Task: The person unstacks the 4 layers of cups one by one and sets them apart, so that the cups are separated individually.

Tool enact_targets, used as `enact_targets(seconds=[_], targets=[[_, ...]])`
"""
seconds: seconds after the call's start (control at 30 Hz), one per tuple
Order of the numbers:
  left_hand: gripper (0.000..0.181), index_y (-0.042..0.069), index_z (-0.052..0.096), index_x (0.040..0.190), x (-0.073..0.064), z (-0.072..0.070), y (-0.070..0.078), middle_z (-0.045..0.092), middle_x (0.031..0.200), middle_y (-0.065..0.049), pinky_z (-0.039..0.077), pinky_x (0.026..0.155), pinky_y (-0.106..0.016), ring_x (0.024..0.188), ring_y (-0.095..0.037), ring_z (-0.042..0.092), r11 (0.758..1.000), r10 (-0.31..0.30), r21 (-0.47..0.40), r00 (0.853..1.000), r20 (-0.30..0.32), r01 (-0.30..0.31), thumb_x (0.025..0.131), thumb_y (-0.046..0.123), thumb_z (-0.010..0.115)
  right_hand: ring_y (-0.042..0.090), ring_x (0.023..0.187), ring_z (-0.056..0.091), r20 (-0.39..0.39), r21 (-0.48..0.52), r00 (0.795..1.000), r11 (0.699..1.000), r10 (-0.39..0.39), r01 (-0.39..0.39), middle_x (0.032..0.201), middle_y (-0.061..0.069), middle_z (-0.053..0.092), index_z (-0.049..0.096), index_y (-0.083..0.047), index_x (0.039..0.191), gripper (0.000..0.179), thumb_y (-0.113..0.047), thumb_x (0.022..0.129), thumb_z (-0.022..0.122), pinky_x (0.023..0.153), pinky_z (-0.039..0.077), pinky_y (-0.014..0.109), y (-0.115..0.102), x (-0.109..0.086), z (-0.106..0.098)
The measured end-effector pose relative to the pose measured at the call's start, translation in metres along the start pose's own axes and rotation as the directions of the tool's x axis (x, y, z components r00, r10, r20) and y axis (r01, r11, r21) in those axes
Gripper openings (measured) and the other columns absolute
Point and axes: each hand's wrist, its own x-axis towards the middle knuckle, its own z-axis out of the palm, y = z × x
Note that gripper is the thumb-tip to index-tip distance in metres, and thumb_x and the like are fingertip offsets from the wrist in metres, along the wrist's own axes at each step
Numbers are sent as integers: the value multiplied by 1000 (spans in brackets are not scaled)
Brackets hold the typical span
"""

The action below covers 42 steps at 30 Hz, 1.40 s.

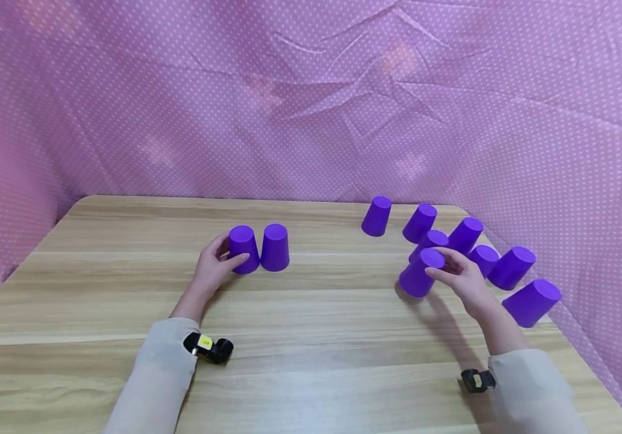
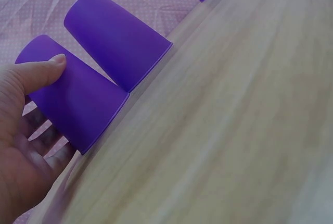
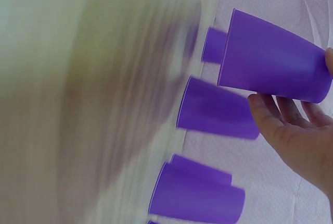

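My left hand grips an upside-down purple plastic cup, thumb across its near side and the other fingers behind it. A second inverted cup stands right beside it, their rims meeting in the left wrist view. My right hand holds another inverted purple cup near its closed end, between thumb and fingers. That cup is tilted and raised off the table, its shadow falling below. Close behind it stands an inverted cup, partly hidden by the held one.
Several more inverted purple cups stand on the right side of the wooden table, among them a far cup and a near cup by the right edge. A pink dotted cloth hangs behind and along both sides.
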Motion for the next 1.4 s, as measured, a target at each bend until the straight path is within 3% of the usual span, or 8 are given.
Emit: enact_targets(seconds=[0.27, 0.5, 0.7, 0.77, 0.93, 1.03, 1.2, 1.4], targets=[[63, -1, 35, 129, 0, 1, 1, 43, 121, -23, 32, 95, -36, 111, -30, 40, 1000, 3, 6, 1000, 2, -3, 75, 6, 66, -2, 90, 50, -19, -29, 1000, 1000, 7, -8, 97, -17, 54, 49, -4, 115, 40, -11, 78, 64, 74, 42, 10, 2, -14, -21], [63, -2, 34, 129, 0, 0, 1, 42, 122, -23, 32, 95, -36, 112, -30, 39, 1000, 9, 7, 1000, -5, -9, 75, 6, 66, 0, 93, 51, -26, -28, 999, 999, 23, -24, 104, -9, 55, 51, -8, 117, 42, -12, 77, 65, 75, 43, 12, 33, -14, -44], [62, -2, 34, 129, 0, -1, 1, 43, 121, -23, 32, 95, -36, 111, -30, 40, 1000, 15, 2, 1000, 4, -15, 75, 6, 65, -4, 93, 49, -6, -90, 1000, 996, 8, -9, 102, -17, 53, 50, -11, 115, 39, -15, 79, 63, 75, 40, 9, 24, -24, -50], [62, -2, 34, 129, 0, -1, 1, 42, 121, -23, 32, 95, -36, 111, -30, 40, 1000, 13, -1, 1000, 6, -13, 76, 6, 65, -4, 93, 49, -18, -97, 1000, 995, 17, -19, 103, -16, 53, 49, -8, 117, 41, -13, 79, 63, 76, 40, 9, 34, -23, -56], [63, -1, 34, 130, 0, 0, 1, 42, 122, -23, 32, 96, -35, 112, -29, 39, 1000, 0, -3, 1000, 4, 0, 76, 7, 65, 0, 99, 48, -43, -147, 998, 988, 35, -41, 111, -10, 53, 47, -13, 123, 48, -17, 78, 64, 78, 40, 9, 89, -12, -80], [63, -1, 34, 130, -2, 0, 2, 41, 123, -23, 31, 96, -36, 113, -30, 39, 1000, -3, -3, 1000, 3, 3, 76, 7, 65, 4, 103, 47, -32, -107, 999, 994, 16, -19, 114, -3, 52, 47, -13, 123, 48, -17, 79, 64, 82, 39, 12, 106, -10, -87], [61, -4, 32, 129, -9, 2, 19, 39, 123, -26, 28, 97, -40, 114, -33, 36, 1000, -8, -25, 1000, 13, 8, 77, 3, 63, 3, 100, 49, -50, -109, 999, 994, 19, -24, 112, -3, 53, 46, -10, 122, 53, -26, 76, 66, 78, 40, 10, 110, -11, -89], [62, 1, 36, 129, -6, 1, 7, 42, 122, -21, 31, 96, -39, 112, -30, 39, 1000, 20, 18, 1000, 3, -20, 76, 11, 66, 4, 97, 52, -3, -14, 1000, 1000, 21, -21, 109, -5, 55, 45, -7, 122, 57, -29, 74, 67, 77, 43, 13, 102, -18, -88]])
